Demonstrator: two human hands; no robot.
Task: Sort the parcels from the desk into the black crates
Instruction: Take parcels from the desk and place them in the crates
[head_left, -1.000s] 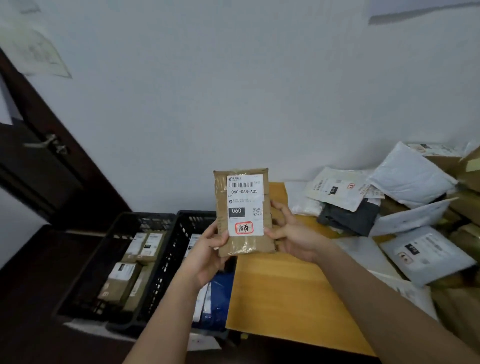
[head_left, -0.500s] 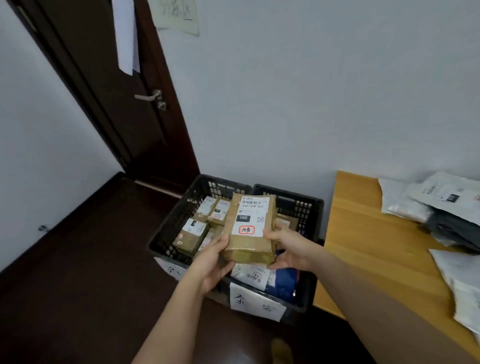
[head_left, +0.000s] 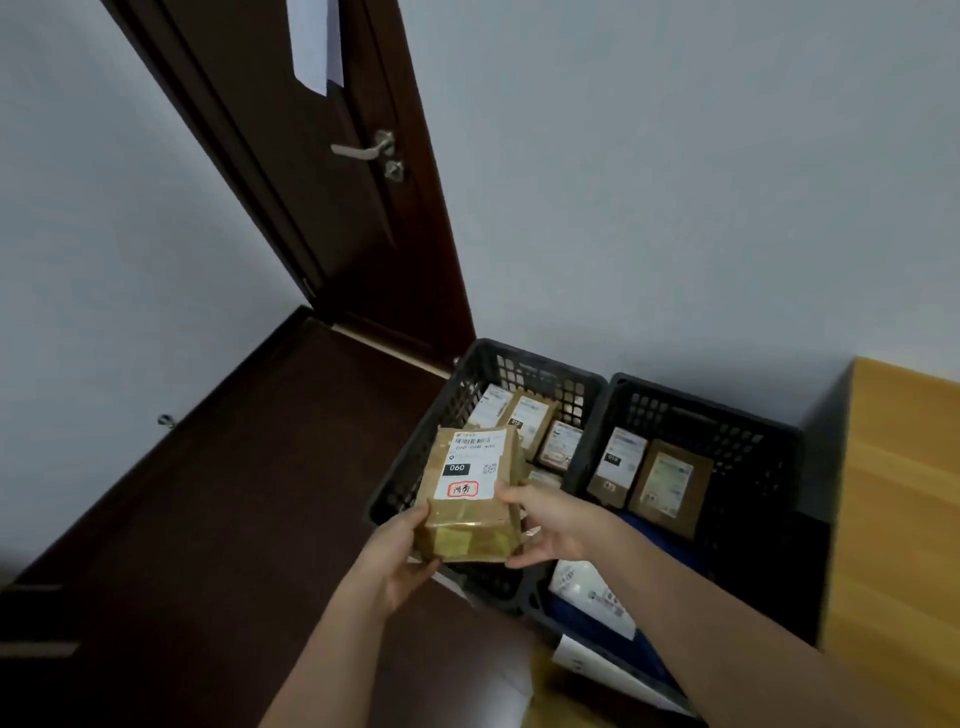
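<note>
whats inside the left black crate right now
The left black crate holds several brown parcels with white labels, lying toward its far side. The held brown parcel and both hands cover its near part, so what lies there cannot be seen.

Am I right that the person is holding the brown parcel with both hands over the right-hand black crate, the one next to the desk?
Not quite. The head view shows both the left hand and the right hand holding the brown parcel, but it is over the left-hand black crate, the one nearer the door, not the right-hand black crate beside the desk.
</note>
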